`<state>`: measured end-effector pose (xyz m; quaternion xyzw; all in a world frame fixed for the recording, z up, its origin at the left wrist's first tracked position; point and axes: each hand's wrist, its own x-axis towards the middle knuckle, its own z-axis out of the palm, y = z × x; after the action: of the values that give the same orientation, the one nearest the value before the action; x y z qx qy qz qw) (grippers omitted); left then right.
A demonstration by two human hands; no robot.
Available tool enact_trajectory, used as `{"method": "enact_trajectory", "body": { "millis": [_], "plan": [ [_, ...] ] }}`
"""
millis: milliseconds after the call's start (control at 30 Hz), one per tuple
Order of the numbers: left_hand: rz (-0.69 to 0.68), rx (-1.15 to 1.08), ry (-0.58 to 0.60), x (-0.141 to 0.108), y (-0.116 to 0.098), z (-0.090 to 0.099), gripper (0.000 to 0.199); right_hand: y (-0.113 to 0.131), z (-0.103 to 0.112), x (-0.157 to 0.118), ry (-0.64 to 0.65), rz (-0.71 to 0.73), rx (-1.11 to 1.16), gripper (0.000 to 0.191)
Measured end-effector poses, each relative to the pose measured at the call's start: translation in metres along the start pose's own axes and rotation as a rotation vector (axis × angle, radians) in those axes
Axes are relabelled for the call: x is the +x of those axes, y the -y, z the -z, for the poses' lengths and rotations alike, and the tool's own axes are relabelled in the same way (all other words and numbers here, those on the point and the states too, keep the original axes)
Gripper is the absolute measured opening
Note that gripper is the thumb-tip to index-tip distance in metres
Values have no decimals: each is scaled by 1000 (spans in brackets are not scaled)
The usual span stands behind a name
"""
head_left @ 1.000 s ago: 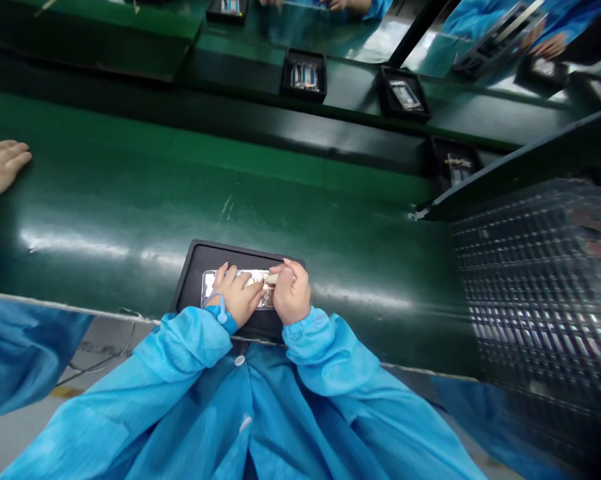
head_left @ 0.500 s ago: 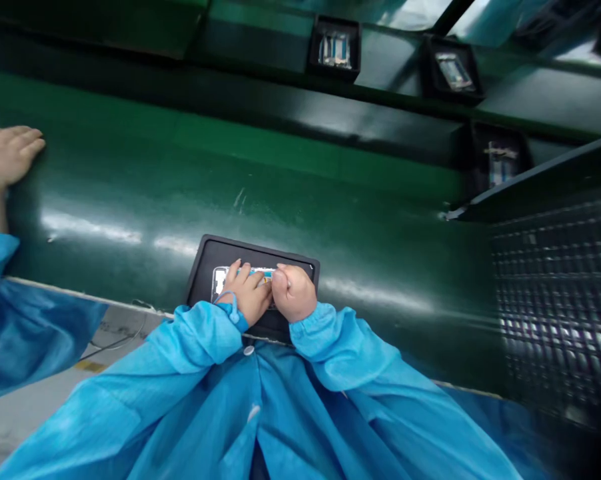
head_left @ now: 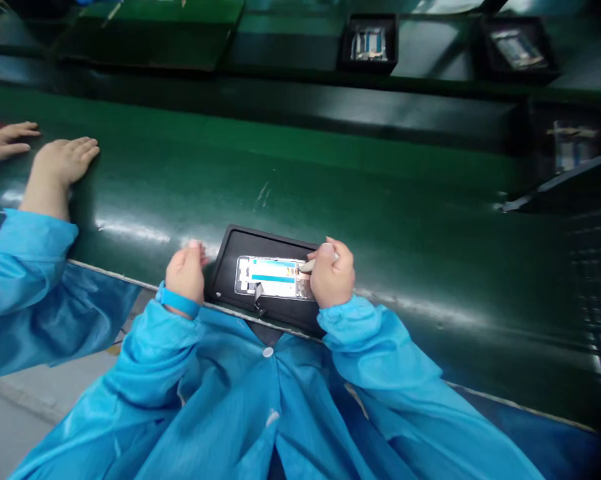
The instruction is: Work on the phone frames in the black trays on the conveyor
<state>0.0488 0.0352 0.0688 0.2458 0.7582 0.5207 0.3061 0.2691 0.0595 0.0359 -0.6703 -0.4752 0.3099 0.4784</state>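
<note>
A phone frame (head_left: 275, 273) with blue strips and its inner parts exposed lies in a shallow black tray (head_left: 285, 241) near the bench's front edge. A dark flex cable hangs from the phone's near side. My right hand (head_left: 334, 272) is closed around a pale, stick-like tool (head_left: 308, 265), its tip over the phone's right end; most of the tool is hidden in my fist. Left of the tray, my left hand (head_left: 185, 268) is raised with its fingertips pinched together. A blue wristband circles that wrist, and what the fingertips hold, if anything, cannot be made out.
On the green bench (head_left: 290, 180) at left rest a co-worker's hand (head_left: 64, 160) and another hand (head_left: 8, 141) beyond it. Black trays (head_left: 369, 63) with phone parts stand along the raised far ledge. A panel edge (head_left: 555, 183) juts in from the right.
My left hand has lifted off the phone and moved left, out of the tray, its fingers now pinched. My right hand has shifted toward the phone's right end, showing the pale tool. The view has shifted left.
</note>
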Motion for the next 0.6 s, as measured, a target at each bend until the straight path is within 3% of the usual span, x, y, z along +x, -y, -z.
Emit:
{"method": "enact_trajectory", "body": {
  "millis": [67,167,233,367,500,600],
  "plan": [
    [-57,216,17,3,11,25,40,8,7,8,-13,-142,130,47],
    [-9,395,196,3,24,44,42,16,26,20,-26,-348,314,52],
    [21,406,311,1,26,41,45,14,42,22,14,-446,311,53],
    [51,425,488,-3,15,22,44,-7,61,11,155,-514,44,51],
    [397,251,669,-8,4,13,37,-30,60,-1,41,-467,-194,50],
    [541,56,760,-8,-6,14,29,-34,56,-1,46,-493,-145,57]
  ]
}}
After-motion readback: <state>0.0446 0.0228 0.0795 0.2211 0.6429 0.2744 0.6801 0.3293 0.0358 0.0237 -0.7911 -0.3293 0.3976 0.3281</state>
